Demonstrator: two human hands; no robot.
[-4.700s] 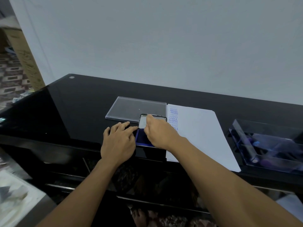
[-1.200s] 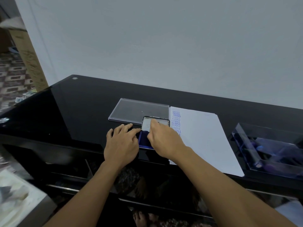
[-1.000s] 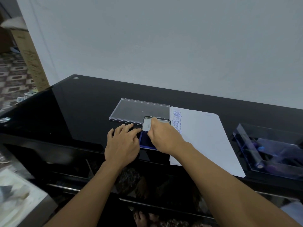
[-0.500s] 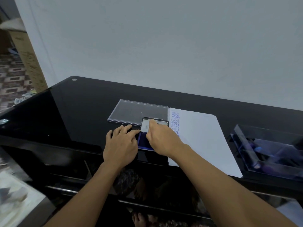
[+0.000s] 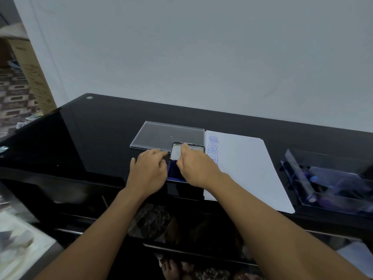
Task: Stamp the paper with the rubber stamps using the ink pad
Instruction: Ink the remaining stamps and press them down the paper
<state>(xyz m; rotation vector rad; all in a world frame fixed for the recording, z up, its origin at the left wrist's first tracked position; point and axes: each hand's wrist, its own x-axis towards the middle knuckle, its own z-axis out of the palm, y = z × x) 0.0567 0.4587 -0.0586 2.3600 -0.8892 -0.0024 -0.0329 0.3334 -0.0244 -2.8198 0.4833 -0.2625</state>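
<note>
we judge this the inking step: our left hand (image 5: 147, 174) lies flat, fingers straight, beside the open ink pad (image 5: 173, 172) just left of the paper (image 5: 246, 168), our right hand (image 5: 196, 168) curls over it, whether round a stamp we cannot tell; next, carry across to bare paper.

Boxed in at the ink pad (image 5: 175, 171): left hand (image 5: 148, 171) flat against its left edge, right hand (image 5: 196, 168) curled over its top. Just behind, low clear plastic lid (image 5: 167, 135); just right, flat paper (image 5: 246, 168). Well right, tall clear box (image 5: 331, 178). Left and far behind, bare black table (image 5: 101, 138).
</note>
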